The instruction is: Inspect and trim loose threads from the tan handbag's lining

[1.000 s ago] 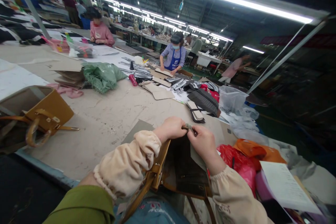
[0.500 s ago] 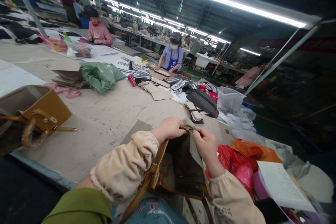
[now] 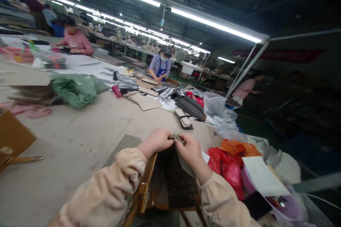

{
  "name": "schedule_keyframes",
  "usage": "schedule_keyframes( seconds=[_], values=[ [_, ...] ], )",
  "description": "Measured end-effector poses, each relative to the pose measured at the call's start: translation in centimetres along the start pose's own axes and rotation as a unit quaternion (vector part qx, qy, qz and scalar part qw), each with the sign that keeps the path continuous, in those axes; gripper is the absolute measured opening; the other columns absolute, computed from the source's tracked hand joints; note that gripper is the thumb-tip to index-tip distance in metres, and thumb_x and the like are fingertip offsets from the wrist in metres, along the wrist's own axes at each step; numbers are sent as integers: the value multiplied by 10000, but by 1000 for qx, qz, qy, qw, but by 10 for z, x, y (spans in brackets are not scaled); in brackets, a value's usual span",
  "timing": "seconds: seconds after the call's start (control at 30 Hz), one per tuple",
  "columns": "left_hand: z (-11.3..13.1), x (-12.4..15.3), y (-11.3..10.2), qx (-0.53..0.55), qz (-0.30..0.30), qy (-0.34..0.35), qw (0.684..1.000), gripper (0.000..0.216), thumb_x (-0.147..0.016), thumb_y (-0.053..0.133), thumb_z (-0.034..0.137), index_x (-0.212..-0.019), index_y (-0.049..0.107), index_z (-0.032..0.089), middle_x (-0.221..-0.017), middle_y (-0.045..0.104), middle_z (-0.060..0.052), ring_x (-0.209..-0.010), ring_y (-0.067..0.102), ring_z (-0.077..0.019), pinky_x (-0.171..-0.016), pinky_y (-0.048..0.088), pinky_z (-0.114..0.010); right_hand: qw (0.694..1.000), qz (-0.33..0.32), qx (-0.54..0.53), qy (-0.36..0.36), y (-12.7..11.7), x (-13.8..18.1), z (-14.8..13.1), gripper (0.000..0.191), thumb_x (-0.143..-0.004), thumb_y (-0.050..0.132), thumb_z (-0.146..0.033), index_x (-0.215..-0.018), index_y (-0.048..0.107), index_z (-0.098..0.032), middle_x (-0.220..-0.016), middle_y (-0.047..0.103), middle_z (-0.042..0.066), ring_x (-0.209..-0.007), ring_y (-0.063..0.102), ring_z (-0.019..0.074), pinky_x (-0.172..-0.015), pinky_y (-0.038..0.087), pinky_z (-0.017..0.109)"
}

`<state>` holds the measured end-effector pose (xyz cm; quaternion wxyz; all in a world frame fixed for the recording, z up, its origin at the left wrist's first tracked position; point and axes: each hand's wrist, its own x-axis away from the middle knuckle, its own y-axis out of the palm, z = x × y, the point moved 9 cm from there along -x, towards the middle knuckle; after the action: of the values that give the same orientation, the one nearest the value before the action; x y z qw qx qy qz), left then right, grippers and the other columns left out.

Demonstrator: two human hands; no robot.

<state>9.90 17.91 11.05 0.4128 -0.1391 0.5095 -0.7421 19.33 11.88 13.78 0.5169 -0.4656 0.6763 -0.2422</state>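
A tan handbag (image 3: 144, 188) stands open in front of me, its dark lining (image 3: 176, 181) showing. My left hand (image 3: 157, 141) is closed in a pinch on the bag's far top edge. Right beside it, my right hand (image 3: 190, 150) pinches a grey-green stiffener piece (image 3: 183, 161) that reaches down into the bag. The fingertips of both hands meet at the rim. Both arms wear cream sleeve covers.
A red plastic bag (image 3: 226, 166), an orange bag (image 3: 236, 147) and paper sheets (image 3: 263, 177) lie to the right. A grey card (image 3: 121, 145) lies under the bag. A green bag (image 3: 77, 90), card pieces (image 3: 146, 103) and dark stacks (image 3: 190, 108) sit further off. Other workers stand at the far tables.
The camera has swung right and up, so the second tan bag at the left has slid mostly out of view. Both hands keep their pinch at the bag's rim.
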Motion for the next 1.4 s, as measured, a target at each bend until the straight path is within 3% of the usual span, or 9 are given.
schedule_keyframes(
  seconds=[0.2,0.4,0.6,0.77,0.9,1.0,1.2,1.27,1.4],
  values=[
    [-4,-7,3,31,-12,19,999,222,-753,452,291,-688,648,210,-689,692,-27,-645,608,-170,-524,312,-227,984,-34,172,-4,15,-1,-11,168,-806,482,-232,-741,630,-187,-737,649,58,-697,592,196,-614,411,281],
    [-9,-11,11,33,-29,10,999,221,-760,465,315,-674,638,208,-700,691,-27,-677,617,-187,-543,336,-239,965,-59,249,-54,23,0,-25,122,-786,498,-183,-759,617,-165,-736,636,65,-716,584,195,-635,430,280],
    [-4,-6,10,-2,-35,5,999,251,-766,465,335,-736,676,202,-758,707,-54,-708,620,-201,-583,373,-260,966,-60,249,-27,21,1,-33,155,-793,482,-143,-775,636,-127,-754,644,113,-733,591,235,-640,424,316],
    [-4,-8,13,-23,-22,8,999,268,-759,462,338,-788,700,219,-789,715,-55,-722,630,-199,-589,400,-255,966,-40,257,14,18,-1,-21,164,-783,499,-209,-750,646,-142,-751,656,101,-716,598,212,-619,393,280],
    [-4,-6,10,-21,-4,7,1000,281,-765,463,369,-807,702,228,-800,714,-59,-741,635,-213,-599,418,-269,981,-17,185,49,9,1,-3,247,-781,443,-238,-649,638,-165,-675,659,69,-634,579,175,-588,359,261],
    [-6,-5,7,-20,9,3,1000,328,-767,478,456,-809,702,221,-794,711,-69,-744,634,-223,-608,431,-281,996,9,34,84,-2,5,17,313,-791,390,-262,-628,641,-170,-620,643,34,-618,566,161,-596,366,249],
    [-7,-6,9,-17,1,-3,1000,347,-771,480,479,-822,703,217,-799,707,-73,-750,631,-214,-611,430,-278,939,87,-239,234,-17,22,66,364,-718,561,-453,-849,688,-138,-818,695,49,-777,604,226,-699,444,294],
    [-7,-6,9,-19,2,-5,1000,347,-770,477,475,-812,703,215,-788,706,-76,-741,633,-216,-595,421,-280,934,76,-270,219,-17,21,63,369,-725,581,-454,-886,687,-140,-837,696,49,-785,608,224,-703,453,299],
    [-6,-5,8,-19,-2,-11,1000,339,-763,483,470,-790,699,210,-768,703,-76,-739,635,-216,-587,409,-279,960,68,-230,147,-22,16,41,320,-772,557,-427,-886,688,-159,-828,694,39,-766,611,206,-702,457,296]
  ],
)
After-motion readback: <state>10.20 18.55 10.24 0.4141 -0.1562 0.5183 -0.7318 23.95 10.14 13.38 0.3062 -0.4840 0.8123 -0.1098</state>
